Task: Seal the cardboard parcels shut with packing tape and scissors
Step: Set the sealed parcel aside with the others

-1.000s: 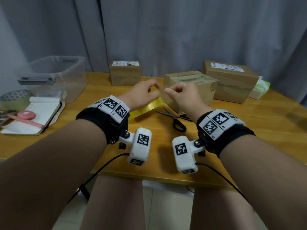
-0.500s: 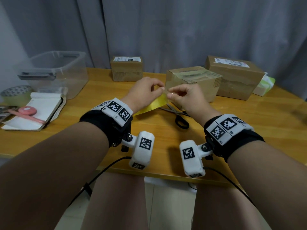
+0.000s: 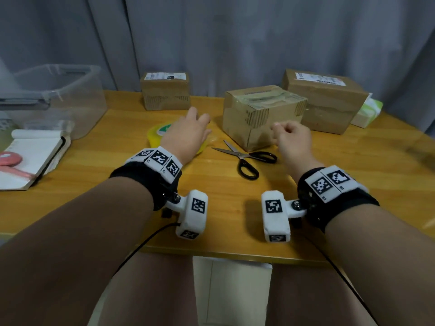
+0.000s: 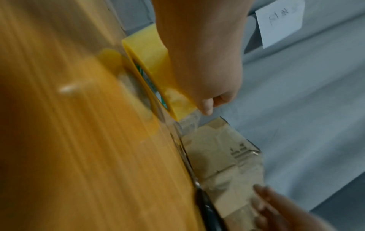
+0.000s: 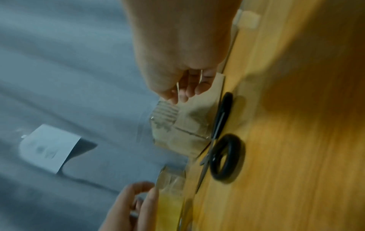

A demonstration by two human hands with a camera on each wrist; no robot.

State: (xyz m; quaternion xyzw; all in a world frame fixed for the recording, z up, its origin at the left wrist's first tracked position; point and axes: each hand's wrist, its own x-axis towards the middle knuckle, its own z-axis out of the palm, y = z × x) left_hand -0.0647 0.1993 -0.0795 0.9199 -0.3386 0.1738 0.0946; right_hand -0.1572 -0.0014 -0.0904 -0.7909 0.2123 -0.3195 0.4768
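Observation:
A yellow packing tape roll (image 3: 156, 135) lies flat on the wooden table (image 3: 353, 172). My left hand (image 3: 200, 118) is on top of it, fingers and thumb curved round its rim (image 4: 146, 51). A short clear tape end sticks out from the roll toward the middle parcel (image 3: 259, 114), whose top bears clear tape. My right hand (image 3: 280, 130) hovers in front of that parcel with its fingers curled and nothing visible in them. Black-handled scissors (image 3: 244, 158) lie partly open on the table between my hands, just in front of the parcel.
A small parcel (image 3: 164, 90) stands at the back centre and a larger one (image 3: 327, 100) at the back right, next to a green-white pack (image 3: 367, 111). At the left are a clear plastic bin (image 3: 58, 97), a notebook (image 3: 30, 156) and a pink object (image 3: 9, 158).
Both hands were pinching the tape together in the air. Now they have parted: the left has come down to the table with the roll, and the right has drawn back rightward.

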